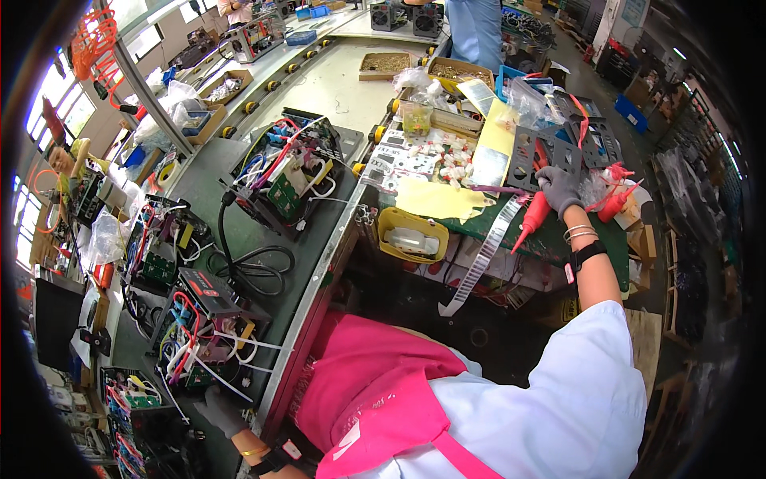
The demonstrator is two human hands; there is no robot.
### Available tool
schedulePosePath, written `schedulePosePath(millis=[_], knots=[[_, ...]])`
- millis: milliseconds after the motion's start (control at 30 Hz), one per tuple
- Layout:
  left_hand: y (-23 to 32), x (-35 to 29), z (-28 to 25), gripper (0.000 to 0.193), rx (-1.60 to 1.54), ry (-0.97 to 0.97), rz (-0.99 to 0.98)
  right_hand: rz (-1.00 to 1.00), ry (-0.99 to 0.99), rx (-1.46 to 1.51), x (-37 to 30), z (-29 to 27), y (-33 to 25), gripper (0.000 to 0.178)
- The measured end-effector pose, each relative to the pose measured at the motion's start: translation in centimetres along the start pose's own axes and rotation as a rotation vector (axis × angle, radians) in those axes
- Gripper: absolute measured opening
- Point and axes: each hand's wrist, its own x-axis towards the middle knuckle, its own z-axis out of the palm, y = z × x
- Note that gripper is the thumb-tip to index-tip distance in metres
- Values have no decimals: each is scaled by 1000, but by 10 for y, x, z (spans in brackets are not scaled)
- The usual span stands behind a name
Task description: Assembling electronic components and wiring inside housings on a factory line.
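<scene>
My right hand (561,190), in a grey glove, reaches over the bench at the right. Its fingers curl at the lower edge of a black slotted metal panel (523,158); what they hold, if anything, is hidden. Just below it lies a red squeeze bottle (533,217) with a pointed nozzle. My left hand (221,413), also grey-gloved, is low at the left, its fingers apart beside an open electronic unit (209,335) with red, white and blue wires, a green board and long white cable ties. Whether it touches the casing I cannot tell.
Further wired units, one black-cased (287,172), stand along the green conveyor line with a coiled black cable (255,267). The side bench carries white connectors (455,164), yellow sheets (439,199) and another red bottle (614,203). A yellow bin (413,234) hangs below. Other people stand farther off.
</scene>
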Motion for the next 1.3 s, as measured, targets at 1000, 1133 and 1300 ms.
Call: schedulePosePath(millis=[1000,1133,1300], knots=[[28,-27,8,47,-60,32,-110,775,476,1281,146,5,113,34],[7,-15,-3,47,172,121,-141,356,761,153,136,14,103,24],[-4,-5,-9,69,-203,-39,-374,-172,111,-344,128,90,86,31]])
